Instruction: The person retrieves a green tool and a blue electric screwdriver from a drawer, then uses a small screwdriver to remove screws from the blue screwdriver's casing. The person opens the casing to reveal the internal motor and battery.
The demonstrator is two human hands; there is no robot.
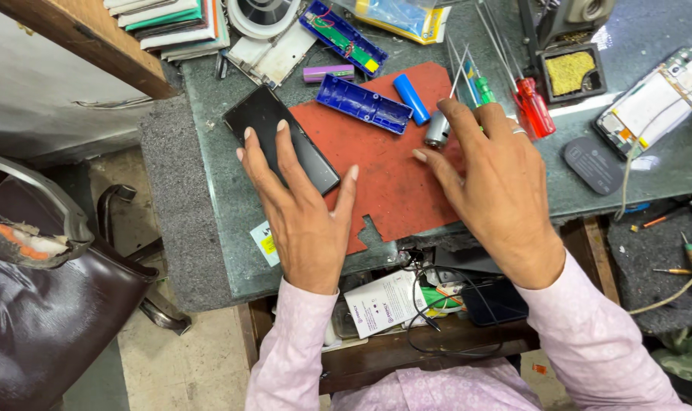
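Note:
My left hand [300,198] lies flat with fingers spread on a black phone [273,129] that rests partly on a red mat [395,164]. My right hand [494,186] hovers over the mat's right side, fingers apart, its fingertips next to a small silver cylinder [437,131] and holding nothing. A blue plastic case half [363,103] and a blue battery cell [411,99] lie at the mat's far edge. Thin tweezers [457,68] stand just beyond my right fingers.
Red [534,103] and green [481,87] screwdrivers, a circuit board in a blue case [344,38], a purple cell [328,73], an opened phone [654,103], a dark round pad [593,164] and a sponge tray [572,72] crowd the grey bench [216,198]. An open drawer [414,304] holds cables. A chair [49,304] stands left.

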